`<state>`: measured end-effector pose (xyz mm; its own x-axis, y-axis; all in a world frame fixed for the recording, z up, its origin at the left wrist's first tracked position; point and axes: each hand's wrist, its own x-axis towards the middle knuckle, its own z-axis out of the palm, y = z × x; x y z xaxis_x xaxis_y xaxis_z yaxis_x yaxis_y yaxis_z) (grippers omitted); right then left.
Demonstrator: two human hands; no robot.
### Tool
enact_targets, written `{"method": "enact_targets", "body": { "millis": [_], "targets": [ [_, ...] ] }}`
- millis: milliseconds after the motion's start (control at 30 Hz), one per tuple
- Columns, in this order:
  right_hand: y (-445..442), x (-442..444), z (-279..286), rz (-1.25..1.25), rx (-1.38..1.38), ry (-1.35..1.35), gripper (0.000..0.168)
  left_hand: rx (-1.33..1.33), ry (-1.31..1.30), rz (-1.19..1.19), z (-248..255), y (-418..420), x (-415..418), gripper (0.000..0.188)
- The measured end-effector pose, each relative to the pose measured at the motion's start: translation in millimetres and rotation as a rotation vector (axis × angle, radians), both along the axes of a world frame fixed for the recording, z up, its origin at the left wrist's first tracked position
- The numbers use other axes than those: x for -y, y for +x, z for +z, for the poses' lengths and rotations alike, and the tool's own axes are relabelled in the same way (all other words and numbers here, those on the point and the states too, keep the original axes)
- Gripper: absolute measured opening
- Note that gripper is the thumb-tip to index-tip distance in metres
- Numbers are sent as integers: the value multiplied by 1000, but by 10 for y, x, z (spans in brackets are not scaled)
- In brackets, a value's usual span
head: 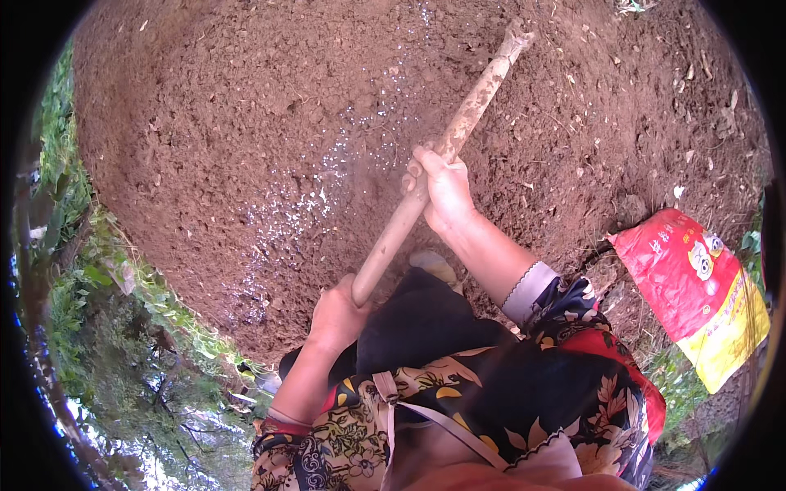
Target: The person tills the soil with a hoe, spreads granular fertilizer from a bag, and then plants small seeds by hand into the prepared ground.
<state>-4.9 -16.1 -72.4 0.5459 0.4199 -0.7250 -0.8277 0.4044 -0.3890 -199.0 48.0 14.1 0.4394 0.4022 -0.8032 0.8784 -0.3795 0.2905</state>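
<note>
A thick wooden pole (473,110), smeared with soil, slants from my lap toward the upper right over bare brown earth (202,110). Around its near end my left hand (338,313) is closed. Farther up, near the middle, my right hand (447,187) grips the same pole, fingers wrapped around it. The pole's far end is rough and caked with dirt; I cannot tell whether a tool head is fixed there. Small white granules (322,193) lie scattered on the soil, left of the pole.
A red and yellow printed sack (688,276) bearing writing lies at the right. Green plants (153,282) line the soil's left edge. My dark trouser leg (424,325) and a shoe (433,264) are below the pole. Dry leaf bits (691,156) dot the ground at right.
</note>
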Motion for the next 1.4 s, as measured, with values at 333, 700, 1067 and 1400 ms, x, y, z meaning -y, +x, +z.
{"method": "enact_targets", "body": {
  "millis": [333, 700, 1067, 1400],
  "targets": [
    [317, -18, 503, -56, 232, 186, 23, 166, 148, -76, 240, 37, -172, 21],
    [-267, -52, 465, 87, 4, 190, 12, 42, 347, -148, 451, -724, -107, 19],
    [-107, -425, -289, 197, -90, 93, 14, -69, 260, -26, 79, -489, -16, 29],
    [168, -501, 241, 84, 160, 195, 9, 45, 309, -61, 118, -305, -306, 23]
  ]
}}
